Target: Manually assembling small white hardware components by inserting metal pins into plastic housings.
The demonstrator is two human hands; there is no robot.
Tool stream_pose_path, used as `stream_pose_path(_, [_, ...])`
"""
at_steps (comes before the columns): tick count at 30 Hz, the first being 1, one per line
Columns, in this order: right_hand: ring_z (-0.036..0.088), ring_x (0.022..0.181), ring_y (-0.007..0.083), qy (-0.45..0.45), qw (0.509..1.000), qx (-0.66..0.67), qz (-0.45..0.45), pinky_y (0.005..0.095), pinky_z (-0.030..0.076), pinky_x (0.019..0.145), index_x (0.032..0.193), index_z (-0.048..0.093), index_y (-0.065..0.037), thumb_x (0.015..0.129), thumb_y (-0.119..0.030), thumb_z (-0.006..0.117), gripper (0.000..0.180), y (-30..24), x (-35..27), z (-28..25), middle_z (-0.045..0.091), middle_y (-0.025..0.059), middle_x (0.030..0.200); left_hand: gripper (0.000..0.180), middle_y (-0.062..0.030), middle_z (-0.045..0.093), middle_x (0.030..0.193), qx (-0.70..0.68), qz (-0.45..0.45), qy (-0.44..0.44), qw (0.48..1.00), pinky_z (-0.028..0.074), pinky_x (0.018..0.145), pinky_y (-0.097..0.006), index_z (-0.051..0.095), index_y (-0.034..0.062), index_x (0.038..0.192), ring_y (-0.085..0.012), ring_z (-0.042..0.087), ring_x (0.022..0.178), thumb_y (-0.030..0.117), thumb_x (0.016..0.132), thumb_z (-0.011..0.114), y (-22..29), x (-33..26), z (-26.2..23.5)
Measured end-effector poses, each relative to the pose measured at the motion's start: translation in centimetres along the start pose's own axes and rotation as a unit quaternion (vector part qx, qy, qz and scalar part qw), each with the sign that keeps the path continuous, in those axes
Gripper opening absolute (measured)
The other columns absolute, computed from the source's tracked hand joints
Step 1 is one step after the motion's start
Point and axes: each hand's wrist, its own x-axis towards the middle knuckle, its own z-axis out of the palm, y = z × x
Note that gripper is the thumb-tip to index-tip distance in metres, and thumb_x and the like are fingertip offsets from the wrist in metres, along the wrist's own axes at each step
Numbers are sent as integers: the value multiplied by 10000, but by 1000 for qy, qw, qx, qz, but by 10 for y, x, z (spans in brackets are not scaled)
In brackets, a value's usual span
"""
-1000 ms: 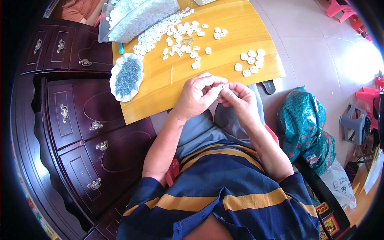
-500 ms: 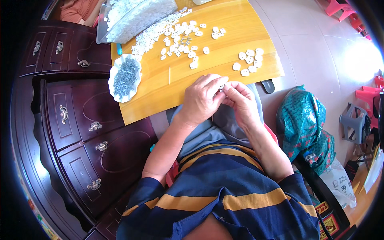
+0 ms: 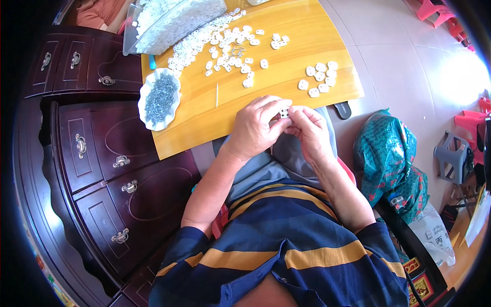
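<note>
My left hand [image 3: 257, 126] and my right hand [image 3: 309, 131] meet at the near edge of a yellow wooden table [image 3: 266, 89]. Between the fingertips of both sits a small white plastic piece [image 3: 284, 112] with dark holes. Many more white pieces [image 3: 225, 48] lie scattered on the table's far side, and a small group of them [image 3: 318, 77] lies to the right. A white scalloped dish [image 3: 159, 97] of small grey metal parts stands at the table's left edge.
A clear plastic bag [image 3: 169, 20] full of white pieces lies at the table's far left. A dark wooden cabinet [image 3: 102, 169] with drawers stands to my left. A teal patterned bag [image 3: 394, 158] and plastic stools [image 3: 452, 156] are on the tiled floor at right.
Both hands have stayed together at the table's edge, shifting slightly; the white piece now shows more plainly between the fingertips.
</note>
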Motion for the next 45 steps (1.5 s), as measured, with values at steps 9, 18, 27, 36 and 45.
stream_pose_path(9, [627,785,61,27,999,-17,-21,212,493,727,1025,727,-36,1001,-213,657,192,0,-1,3,707,3,877,267,-118,716,986,27,30,6,999,568,766,-405,711,45,1075,-319,692,890,127,825,757,-2,2,2])
stream_pose_path(18, [624,764,70,36,999,-25,-32,222,500,724,1003,729,-24,998,-191,659,181,-2,-2,2,698,8,855,234,-139,733,977,20,46,10,999,574,768,-389,725,16,1053,-323,709,873,57,826,764,-4,4,5])
stream_pose_path(27, [623,753,67,25,995,-64,-67,216,496,718,1008,724,-19,1023,-201,632,205,-4,0,1,714,17,887,267,-131,722,969,-14,57,18,998,568,755,-410,717,34,1061,-330,694,856,154,831,776,-7,8,5])
stream_pose_path(36, [551,668,41,67,965,-220,-124,209,460,637,1010,704,-37,1062,-255,584,254,-40,3,-4,725,8,887,268,-152,704,1011,71,-6,95,993,553,830,-433,714,35,1092,-355,673,952,163,861,760,-31,14,-17])
stream_pose_path(45, [682,663,324,129,756,-602,-222,388,530,641,921,716,-32,979,-229,625,225,-83,26,-9,682,172,731,67,-115,675,913,200,-60,133,969,549,757,-451,726,106,932,-336,667,885,129,881,690,-85,51,-47])
